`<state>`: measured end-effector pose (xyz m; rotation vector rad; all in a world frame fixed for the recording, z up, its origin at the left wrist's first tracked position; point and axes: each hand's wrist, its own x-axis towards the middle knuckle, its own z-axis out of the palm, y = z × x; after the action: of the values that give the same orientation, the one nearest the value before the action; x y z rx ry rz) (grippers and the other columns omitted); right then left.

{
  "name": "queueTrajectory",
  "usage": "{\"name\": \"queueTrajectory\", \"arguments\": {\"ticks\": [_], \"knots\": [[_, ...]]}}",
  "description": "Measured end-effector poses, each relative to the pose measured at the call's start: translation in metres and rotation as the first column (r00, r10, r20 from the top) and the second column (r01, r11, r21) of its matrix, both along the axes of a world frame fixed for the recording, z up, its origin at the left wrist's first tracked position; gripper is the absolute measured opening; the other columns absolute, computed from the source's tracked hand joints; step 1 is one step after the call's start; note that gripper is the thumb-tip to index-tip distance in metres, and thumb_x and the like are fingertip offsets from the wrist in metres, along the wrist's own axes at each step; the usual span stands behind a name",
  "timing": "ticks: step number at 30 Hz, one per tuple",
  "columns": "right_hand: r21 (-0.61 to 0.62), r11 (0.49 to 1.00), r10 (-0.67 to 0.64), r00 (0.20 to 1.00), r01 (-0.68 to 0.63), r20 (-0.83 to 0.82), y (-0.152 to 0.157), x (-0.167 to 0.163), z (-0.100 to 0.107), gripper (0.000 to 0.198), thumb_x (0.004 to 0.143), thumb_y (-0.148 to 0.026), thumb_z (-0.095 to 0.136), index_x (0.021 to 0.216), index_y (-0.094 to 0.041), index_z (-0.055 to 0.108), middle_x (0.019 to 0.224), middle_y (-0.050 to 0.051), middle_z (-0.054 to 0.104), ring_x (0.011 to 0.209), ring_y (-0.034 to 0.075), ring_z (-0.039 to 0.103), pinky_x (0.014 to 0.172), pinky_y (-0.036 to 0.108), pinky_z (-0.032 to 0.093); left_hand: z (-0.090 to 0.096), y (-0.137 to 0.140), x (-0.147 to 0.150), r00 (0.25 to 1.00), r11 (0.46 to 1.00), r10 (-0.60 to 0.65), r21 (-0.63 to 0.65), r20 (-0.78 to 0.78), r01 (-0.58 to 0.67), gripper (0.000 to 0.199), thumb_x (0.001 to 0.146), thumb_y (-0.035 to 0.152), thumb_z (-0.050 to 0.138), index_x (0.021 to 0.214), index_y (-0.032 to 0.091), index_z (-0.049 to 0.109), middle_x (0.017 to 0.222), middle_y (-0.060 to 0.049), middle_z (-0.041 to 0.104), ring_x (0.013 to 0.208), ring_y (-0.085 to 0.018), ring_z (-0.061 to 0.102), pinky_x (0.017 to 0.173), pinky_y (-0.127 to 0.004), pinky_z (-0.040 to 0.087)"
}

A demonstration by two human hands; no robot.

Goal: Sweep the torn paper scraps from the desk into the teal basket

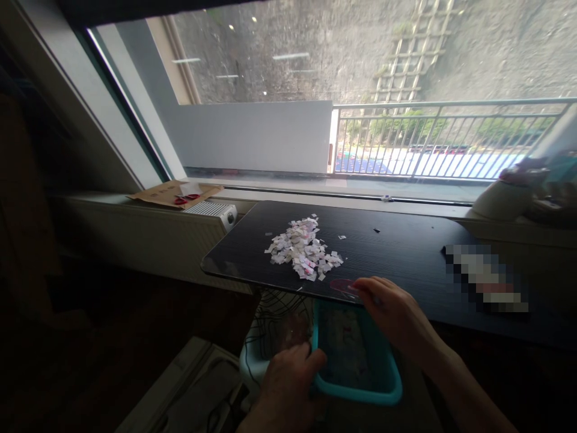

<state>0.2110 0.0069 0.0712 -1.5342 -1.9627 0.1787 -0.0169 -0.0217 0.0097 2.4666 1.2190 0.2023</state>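
My right hand (390,300) is at the table's near edge, its fingers pinching a flat, pinkish see-through piece (343,285) that lies low against the tabletop. Just beyond that piece spreads a loose heap of small white paper scraps (300,249), some with pink marks. Below the edge, my left hand (291,379) is closed on the left rim of a turquoise plastic basin (365,395). Pale contents show dimly inside the basin; I cannot make out what they are. Most of my left fingers are hidden.
The dark tabletop (396,258) abuts the windowsill. A blurred-out object (487,279) lies at its right. Red-handled scissors (186,198) rest on brown paper (157,193) over the radiator (180,231). Black cables (274,307) hang left of the basin, above a pale blue container (250,361).
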Motion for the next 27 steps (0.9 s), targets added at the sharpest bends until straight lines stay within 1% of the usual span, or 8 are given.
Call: {"name": "queueTrajectory", "arguments": {"ticks": [2, 5, 12, 15, 18, 21, 24, 27], "knots": [[0.021, 1.0, -0.007, 1.0, 0.007, 0.004, 0.012, -0.007, 0.001, 0.023, 0.091, -0.023, 0.042, 0.1, -0.02, 0.063, 0.094, 0.005, 0.066, 0.084, 0.017, 0.06, 0.072, 0.027, 0.045, 0.001, 0.0, 0.001, 0.999, 1.0, -0.013, -0.023, -0.037, 0.012, 0.022, 0.07, 0.028, 0.064, 0.088, 0.025, 0.052, 0.091, 0.0, 0.056, 0.083, -0.021, 0.053, 0.066, -0.027, 0.037], [0.015, 1.0, -0.004, 1.0, 0.004, 0.028, 0.022, -0.014, -0.001, 0.024, 0.089, -0.021, 0.043, 0.099, -0.02, 0.064, 0.094, 0.005, 0.067, 0.084, 0.017, 0.06, 0.07, 0.027, 0.046, 0.002, 0.001, 0.001, 0.998, 0.999, -0.021, -0.032, -0.065, 0.018, 0.024, 0.069, 0.028, 0.065, 0.09, 0.026, 0.052, 0.094, 0.0, 0.056, 0.086, -0.021, 0.053, 0.069, -0.028, 0.038], [-0.021, 0.999, -0.04, 0.999, 0.041, 0.028, 0.007, -0.003, 0.002, 0.023, 0.087, -0.023, 0.043, 0.097, -0.02, 0.064, 0.093, 0.005, 0.068, 0.081, 0.017, 0.062, 0.07, 0.027, 0.047, 0.005, 0.001, 0.002, 0.998, 1.0, -0.008, -0.029, -0.063, 0.006, 0.025, 0.069, 0.028, 0.066, 0.09, 0.025, 0.053, 0.091, 0.0, 0.056, 0.084, -0.021, 0.053, 0.067, -0.028, 0.038], [-0.019, 0.997, -0.076, 0.997, 0.076, -0.004, 0.01, -0.004, 0.003, 0.023, 0.087, -0.023, 0.043, 0.096, -0.02, 0.064, 0.091, 0.005, 0.068, 0.079, 0.017, 0.062, 0.068, 0.027, 0.046, 0.005, 0.0, 0.004, 0.997, 0.999, -0.018, -0.036, -0.081, 0.015, 0.025, 0.07, 0.03, 0.066, 0.091, 0.025, 0.053, 0.091, 0.0, 0.056, 0.084, -0.021, 0.054, 0.067, -0.029, 0.038], [-0.015, 0.998, -0.064, 0.998, 0.064, -0.004, 0.015, -0.007, 0.002, 0.023, 0.086, -0.022, 0.043, 0.095, -0.02, 0.064, 0.091, 0.005, 0.068, 0.079, 0.017, 0.062, 0.068, 0.026, 0.046, 0.005, -0.001, 0.004, 0.996, 0.998, -0.031, -0.047, -0.079, 0.028, 0.026, 0.069, 0.031, 0.067, 0.091, 0.026, 0.054, 0.091, 0.0, 0.056, 0.085, -0.021, 0.054, 0.066, -0.028, 0.038], [-0.042, 0.998, -0.045, 0.999, 0.045, 0.013, 0.007, -0.005, 0.001, 0.023, 0.086, -0.022, 0.043, 0.092, -0.02, 0.064, 0.089, 0.004, 0.069, 0.077, 0.016, 0.063, 0.066, 0.026, 0.047, 0.005, 0.0, 0.004, 0.996, 0.998, -0.029, -0.049, -0.081, 0.025, 0.027, 0.068, 0.03, 0.068, 0.091, 0.026, 0.054, 0.092, 0.0, 0.056, 0.085, -0.021, 0.054, 0.067, -0.028, 0.038], [-0.078, 0.996, -0.043, 0.999, 0.045, 0.025, -0.012, 0.003, 0.003, 0.021, 0.085, -0.023, 0.044, 0.09, -0.022, 0.064, 0.087, 0.002, 0.069, 0.075, 0.016, 0.063, 0.066, 0.026, 0.047, 0.005, 0.001, 0.005, 0.995, 0.999, -0.016, -0.043, -0.095, 0.012, 0.027, 0.069, 0.031, 0.067, 0.091, 0.026, 0.053, 0.092, 0.0, 0.056, 0.085, -0.022, 0.053, 0.068, -0.029, 0.039], [-0.088, 0.993, -0.079, 0.997, 0.081, 0.017, -0.024, 0.014, 0.004, 0.019, 0.085, -0.024, 0.045, 0.09, -0.023, 0.064, 0.086, 0.002, 0.069, 0.073, 0.016, 0.063, 0.066, 0.026, 0.048, 0.005, 0.0, 0.007, 0.994, 0.999, -0.017, -0.043, -0.105, 0.012, 0.026, 0.069, 0.03, 0.066, 0.091, 0.026, 0.053, 0.092, 0.0, 0.056, 0.085, -0.022, 0.053, 0.068, -0.029, 0.039]]}}
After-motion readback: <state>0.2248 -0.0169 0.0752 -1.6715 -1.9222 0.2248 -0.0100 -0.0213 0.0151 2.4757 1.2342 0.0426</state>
